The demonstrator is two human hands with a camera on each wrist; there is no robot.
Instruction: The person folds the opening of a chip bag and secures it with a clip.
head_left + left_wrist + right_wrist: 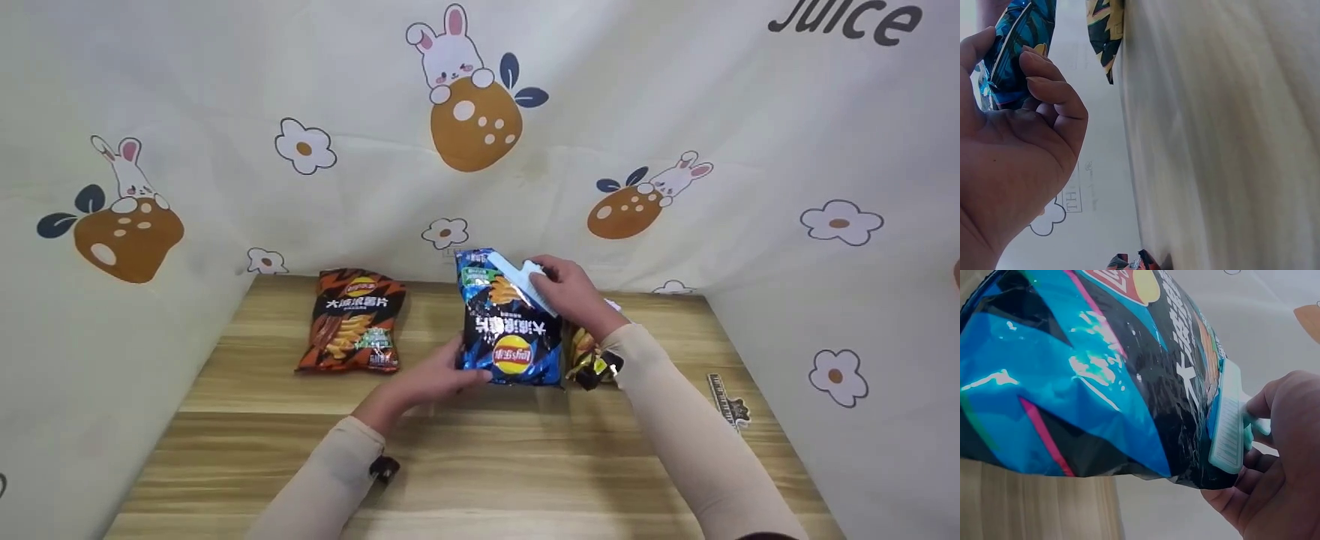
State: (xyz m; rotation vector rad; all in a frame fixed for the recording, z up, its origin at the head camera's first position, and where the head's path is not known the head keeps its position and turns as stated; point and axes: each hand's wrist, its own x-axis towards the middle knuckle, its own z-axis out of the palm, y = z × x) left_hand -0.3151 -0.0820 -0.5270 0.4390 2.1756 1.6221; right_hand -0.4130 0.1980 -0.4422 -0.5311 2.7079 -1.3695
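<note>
A blue and black chip bag [510, 330] is held up off the table, its printing upside down in the head view. My left hand [435, 375] grips its near left corner; in the left wrist view, the fingers of that hand [1022, 129] curl round the blue bag [1016, 62]. With my right hand [574, 292] I pinch a pale blue clip [521, 281], which lies slantwise across the bag's far right part. The right wrist view has the clip [1227, 419] against the bag's edge, thumb and fingers of the right hand [1280, 461] round its handle.
An orange and black chip bag [352, 322] lies at the back left of the wooden table [480, 465]. Partly behind my right wrist is a yellow and black bag [589, 356]. A ruler-like clip [727, 401] lies at the right edge. Printed cloth [360, 195] hangs behind.
</note>
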